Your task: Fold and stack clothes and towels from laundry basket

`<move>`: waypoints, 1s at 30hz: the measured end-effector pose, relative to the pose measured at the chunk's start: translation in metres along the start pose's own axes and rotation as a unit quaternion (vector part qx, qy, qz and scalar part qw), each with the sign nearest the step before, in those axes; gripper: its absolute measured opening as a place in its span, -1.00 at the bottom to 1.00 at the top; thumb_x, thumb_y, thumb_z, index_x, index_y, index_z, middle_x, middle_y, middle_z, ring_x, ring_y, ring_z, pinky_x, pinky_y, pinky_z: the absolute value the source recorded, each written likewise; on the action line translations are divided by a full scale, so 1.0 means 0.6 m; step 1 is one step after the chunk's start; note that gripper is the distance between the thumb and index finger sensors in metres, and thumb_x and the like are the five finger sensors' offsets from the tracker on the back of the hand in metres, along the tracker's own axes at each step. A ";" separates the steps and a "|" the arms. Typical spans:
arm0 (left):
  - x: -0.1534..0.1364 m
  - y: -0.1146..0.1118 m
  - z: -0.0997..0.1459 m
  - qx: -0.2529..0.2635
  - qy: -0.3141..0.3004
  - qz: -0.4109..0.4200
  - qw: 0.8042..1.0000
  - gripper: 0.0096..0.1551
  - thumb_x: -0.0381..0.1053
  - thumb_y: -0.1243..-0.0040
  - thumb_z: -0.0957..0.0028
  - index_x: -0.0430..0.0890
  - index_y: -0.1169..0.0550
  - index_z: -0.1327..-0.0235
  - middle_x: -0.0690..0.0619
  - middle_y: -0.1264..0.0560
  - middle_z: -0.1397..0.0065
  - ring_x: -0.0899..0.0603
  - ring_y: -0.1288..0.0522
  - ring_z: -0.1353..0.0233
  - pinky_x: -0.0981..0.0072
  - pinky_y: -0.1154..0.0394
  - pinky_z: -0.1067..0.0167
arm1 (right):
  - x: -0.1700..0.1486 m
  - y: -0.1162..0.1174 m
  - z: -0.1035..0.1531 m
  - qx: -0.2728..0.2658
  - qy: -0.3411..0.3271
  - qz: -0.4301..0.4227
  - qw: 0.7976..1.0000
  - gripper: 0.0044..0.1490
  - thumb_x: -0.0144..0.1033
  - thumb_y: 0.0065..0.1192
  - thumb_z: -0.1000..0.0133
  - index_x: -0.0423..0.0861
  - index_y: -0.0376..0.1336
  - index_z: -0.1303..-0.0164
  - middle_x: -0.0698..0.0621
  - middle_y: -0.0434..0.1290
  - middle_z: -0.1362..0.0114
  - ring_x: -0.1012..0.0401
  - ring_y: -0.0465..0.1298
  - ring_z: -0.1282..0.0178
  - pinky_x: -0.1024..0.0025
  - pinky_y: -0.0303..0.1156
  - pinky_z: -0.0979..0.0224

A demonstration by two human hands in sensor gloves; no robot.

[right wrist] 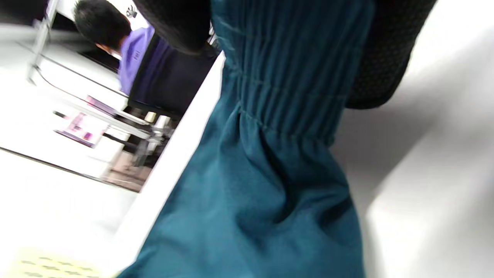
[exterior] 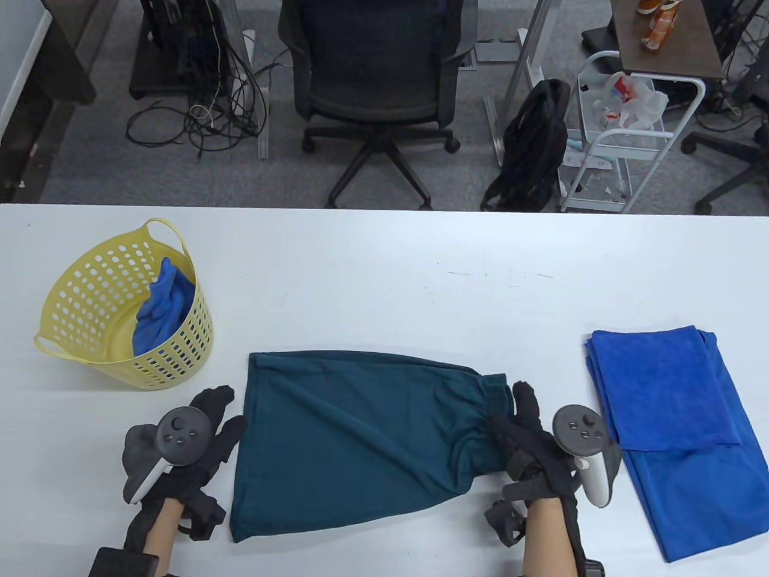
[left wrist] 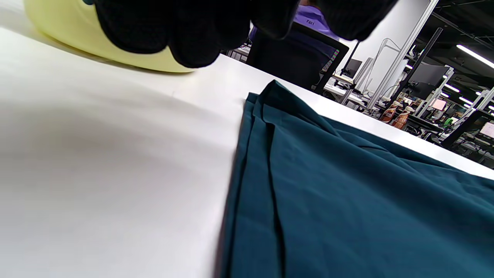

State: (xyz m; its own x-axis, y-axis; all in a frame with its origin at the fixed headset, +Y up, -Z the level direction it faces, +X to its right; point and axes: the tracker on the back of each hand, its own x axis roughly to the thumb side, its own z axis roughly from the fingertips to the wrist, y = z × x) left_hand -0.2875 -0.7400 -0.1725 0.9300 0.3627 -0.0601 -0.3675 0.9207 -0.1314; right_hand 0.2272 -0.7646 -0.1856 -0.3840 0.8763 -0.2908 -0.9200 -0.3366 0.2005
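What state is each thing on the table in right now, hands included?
Teal garment: spread flat, waistband end bunched.
Right hand: grips the waistband.
Left hand: fingers spread, beside the garment's left edge, holds nothing.
Yellow basket: upright, blue cloth inside.
Blue towel: folded, lying flat.

Teal garment [exterior: 354,433] flat mid-table, folded blue towel [exterior: 673,415] right, yellow basket [exterior: 90,294] left.

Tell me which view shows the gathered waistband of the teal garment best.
The right wrist view: the waistband fills the frame close up, its gathers plain, between the right hand's fingers. The table view shows it small, partly under that hand. The left wrist view shows only the garment's opposite end.
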 end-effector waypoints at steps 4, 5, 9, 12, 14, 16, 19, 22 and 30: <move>0.000 0.000 -0.001 -0.003 0.002 -0.003 1.000 -0.14 0.30 -0.09 -0.25 -0.04 -0.25 -0.77 -0.33 -0.29 -0.75 -0.38 -0.45 -0.56 -0.27 -0.44 -0.40 | -0.011 -0.002 -0.009 0.091 -0.023 -0.015 0.995 -0.17 -0.37 0.15 -0.42 0.05 -0.18 -0.80 -0.58 -0.18 -0.75 -0.38 0.27 -0.50 -0.25 0.40 -0.39; 0.000 0.000 -0.001 -0.005 0.002 -0.004 1.000 -0.14 0.30 -0.09 -0.25 -0.03 -0.25 -0.76 -0.32 -0.29 -0.75 -0.38 -0.45 -0.57 -0.27 -0.44 -0.40 | -0.011 0.003 -0.012 0.075 -0.016 0.019 0.997 -0.24 -0.47 0.19 -0.37 -0.05 -0.02 -0.77 -0.54 -0.15 -0.75 -0.32 0.31 -0.47 -0.17 0.43 -0.37; -0.001 -0.003 -0.002 -0.009 0.003 -0.012 1.000 -0.13 0.30 -0.09 -0.25 -0.05 -0.25 -0.77 -0.32 -0.29 -0.75 -0.38 -0.45 -0.56 -0.27 -0.44 -0.40 | 0.010 0.009 -0.012 0.010 -0.012 0.126 0.992 -0.23 -0.58 0.28 -0.27 -0.19 0.08 -0.71 -0.45 -0.03 -0.75 -0.23 0.40 -0.35 -0.01 0.48 -0.28; -0.002 -0.003 -0.002 -0.009 0.004 -0.018 1.000 -0.12 0.30 -0.09 -0.25 -0.07 -0.24 -0.76 -0.32 -0.29 -0.75 -0.38 -0.45 -0.57 -0.27 -0.44 -0.40 | 0.064 0.000 0.014 -0.073 -0.004 0.258 0.963 -0.21 -0.62 0.34 -0.24 -0.21 0.11 -0.70 -0.44 0.00 -0.76 -0.24 0.42 -0.31 -0.03 0.48 -0.24; -0.002 -0.002 -0.002 -0.008 0.003 -0.017 1.000 -0.12 0.30 -0.09 -0.25 -0.08 -0.24 -0.77 -0.31 -0.29 -0.75 -0.38 -0.45 -0.57 -0.27 -0.44 -0.40 | 0.121 0.005 0.038 -0.129 0.018 0.405 0.905 -0.20 -0.60 0.34 -0.24 -0.20 0.10 -0.72 -0.42 0.01 -0.77 -0.23 0.43 -0.31 -0.03 0.48 -0.25; -0.002 -0.003 -0.003 -0.008 0.002 -0.016 1.000 -0.11 0.30 -0.09 -0.25 -0.08 -0.24 -0.77 -0.32 -0.29 -0.75 -0.38 -0.45 -0.57 -0.27 -0.44 -0.40 | 0.176 0.024 0.056 -0.161 0.032 0.487 0.858 -0.17 -0.57 0.34 -0.26 -0.21 0.07 -0.75 -0.45 0.00 -0.77 -0.23 0.44 -0.32 -0.02 0.48 -0.27; -0.003 -0.002 -0.004 -0.006 -0.001 -0.018 1.000 -0.12 0.30 -0.09 -0.25 -0.08 -0.24 -0.77 -0.31 -0.29 -0.75 -0.38 -0.45 -0.57 -0.27 -0.44 -0.40 | 0.251 0.083 0.076 -0.174 -0.020 0.548 0.818 -0.16 -0.51 0.37 -0.26 -0.23 0.08 -0.76 -0.47 0.02 -0.76 -0.21 0.47 -0.31 0.00 0.51 -0.24; -0.002 -0.004 -0.005 -0.008 -0.004 -0.020 1.000 -0.11 0.30 -0.09 -0.25 -0.08 -0.24 -0.77 -0.31 -0.29 -0.75 -0.38 -0.45 -0.57 -0.27 -0.44 -0.40 | 0.287 0.165 0.071 -0.127 -0.071 0.581 0.801 -0.13 -0.44 0.38 -0.28 -0.28 0.07 -0.77 -0.53 0.04 -0.75 -0.21 0.49 -0.29 0.06 0.56 -0.19; 0.003 -0.014 -0.004 -0.019 -0.013 -0.043 0.999 -0.11 0.30 -0.09 -0.25 -0.08 -0.24 -0.77 -0.32 -0.29 -0.75 -0.38 -0.45 -0.57 -0.27 -0.44 -0.40 | 0.208 0.375 -0.004 0.192 -0.114 0.557 0.800 -0.16 -0.24 0.13 -0.40 -0.15 -0.11 -0.83 -0.57 -0.08 -0.74 -0.31 0.41 -0.45 -0.09 0.50 -0.34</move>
State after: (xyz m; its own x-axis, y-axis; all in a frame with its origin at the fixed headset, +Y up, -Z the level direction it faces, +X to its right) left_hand -0.2830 -0.7476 -0.1741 0.9576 0.2873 -0.0218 -0.2867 0.9424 -0.1725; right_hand -0.0282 -0.7317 -0.1789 -0.8842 0.1616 0.4383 0.0915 -0.8602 0.5017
